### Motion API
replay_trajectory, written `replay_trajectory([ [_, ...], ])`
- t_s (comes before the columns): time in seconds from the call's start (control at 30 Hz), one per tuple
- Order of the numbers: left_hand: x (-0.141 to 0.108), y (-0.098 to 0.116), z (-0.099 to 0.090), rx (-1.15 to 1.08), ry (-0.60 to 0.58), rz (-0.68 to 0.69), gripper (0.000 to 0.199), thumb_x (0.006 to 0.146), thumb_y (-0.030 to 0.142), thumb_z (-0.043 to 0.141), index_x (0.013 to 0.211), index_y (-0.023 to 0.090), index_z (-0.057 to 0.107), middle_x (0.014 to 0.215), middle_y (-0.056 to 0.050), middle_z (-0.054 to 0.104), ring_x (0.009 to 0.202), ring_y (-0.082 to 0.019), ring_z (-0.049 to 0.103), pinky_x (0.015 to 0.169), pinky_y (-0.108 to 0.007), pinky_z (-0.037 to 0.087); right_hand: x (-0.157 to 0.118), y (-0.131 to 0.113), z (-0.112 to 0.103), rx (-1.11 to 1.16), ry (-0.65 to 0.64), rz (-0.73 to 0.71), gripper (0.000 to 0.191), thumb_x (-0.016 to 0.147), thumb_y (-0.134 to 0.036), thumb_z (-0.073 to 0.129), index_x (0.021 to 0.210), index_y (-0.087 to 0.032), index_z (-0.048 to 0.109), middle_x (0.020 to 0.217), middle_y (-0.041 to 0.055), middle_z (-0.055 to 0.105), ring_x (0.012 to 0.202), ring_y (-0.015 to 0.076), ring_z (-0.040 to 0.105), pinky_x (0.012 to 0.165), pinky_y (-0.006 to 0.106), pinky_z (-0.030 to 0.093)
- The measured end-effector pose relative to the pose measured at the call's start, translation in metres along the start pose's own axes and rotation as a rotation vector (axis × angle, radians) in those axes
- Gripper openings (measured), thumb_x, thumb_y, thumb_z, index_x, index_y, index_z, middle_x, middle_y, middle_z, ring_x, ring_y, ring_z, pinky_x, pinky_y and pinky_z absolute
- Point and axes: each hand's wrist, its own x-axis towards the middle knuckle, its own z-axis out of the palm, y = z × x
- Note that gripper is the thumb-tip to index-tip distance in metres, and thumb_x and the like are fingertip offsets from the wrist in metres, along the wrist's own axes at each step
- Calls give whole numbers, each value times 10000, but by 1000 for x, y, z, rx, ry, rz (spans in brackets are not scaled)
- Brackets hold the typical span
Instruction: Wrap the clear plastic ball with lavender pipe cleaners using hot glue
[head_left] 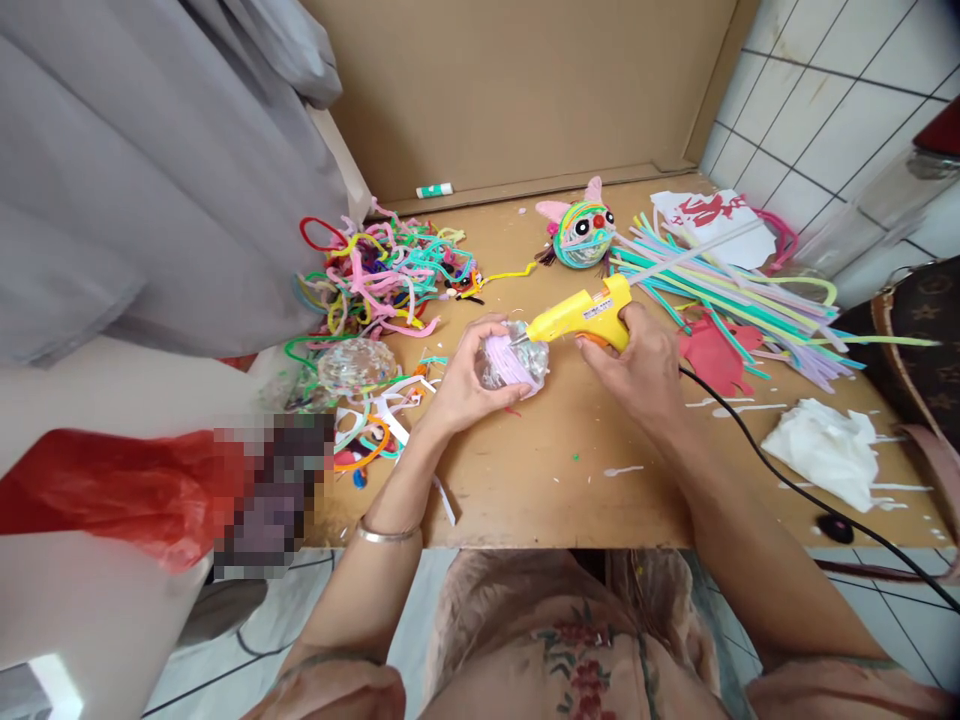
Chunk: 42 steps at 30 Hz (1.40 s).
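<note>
At the tip of one yellow hot-glue gun (579, 318), one clear ball (511, 364) banded with lilac pipe cleaner sits in the left hand (466, 388), which curls around its side; whether tip and ball touch is unclear. The right hand (641, 362) grips the gun's handle. Beyond the gun is one decorated ball (583, 246) with two pink ears and two eyes. Left of the gun lie one tangled pipe-cleaner heap (382, 270) and one clear rounded plastic piece (356, 365); right of it, one bundle of straight pipe cleaners (750, 295) and one crumpled white tissue (825, 452). Beneath it spreads a brown tabletop (540, 460), flecked with scraps. Behind it rises one cardboard panel (525, 90), with white wall tiles (814, 85) far right and grey fabric (150, 150) far left.
</note>
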Motion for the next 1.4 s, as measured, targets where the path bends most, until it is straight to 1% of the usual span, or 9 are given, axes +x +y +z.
replay_trajectory([
  [0.13,0,-3,1,-15,6,30,706,626,452,839,1179,229,461,1345,-125,481,1321,-277,472,1099,-423,409,0,1,1,6,-12,-3,285,808,-412,551,987,-191,547,903,88,668,830,273,602,725,365,425],
  [0.4,0,-3,1,-16,3,38,694,636,443,833,1176,224,455,1338,-129,482,1321,-278,472,1099,-422,408,1,1,0,7,-8,-32,248,807,-394,536,949,-190,541,883,91,657,818,273,596,708,357,414],
  [0.63,1,-4,1,-45,-1,23,711,624,417,844,1184,231,447,1382,-136,450,1352,-280,448,1139,-441,368,2,1,-2,37,-19,-53,211,801,-381,543,902,-196,531,868,91,662,791,266,608,697,347,420],
  [0.77,1,-4,0,-40,-3,23,708,631,422,840,1188,234,446,1391,-134,448,1357,-282,443,1135,-438,372,3,0,-3,35,-26,-51,205,796,-371,545,918,-208,533,874,80,667,812,269,610,710,347,425],
  [0.93,1,-1,-1,-10,-16,12,713,635,438,837,1191,232,441,1403,-139,449,1357,-286,445,1125,-439,377,3,0,-3,40,-24,-54,224,800,-364,540,946,-194,540,895,94,671,839,279,616,725,355,430],
  [1.13,1,2,-1,4,-12,13,699,636,405,840,1182,216,447,1404,-154,458,1358,-288,449,1124,-439,374,2,-1,-3,34,-27,-46,224,807,-366,533,945,-190,545,893,100,671,828,279,612,733,362,432],
  [1.4,0,1,-2,60,-32,12,724,660,523,802,1201,219,430,1423,-144,439,1357,-282,447,1120,-410,379,3,-1,-3,38,-36,-49,184,794,-363,550,887,-205,536,822,71,651,772,257,593,687,338,413],
])
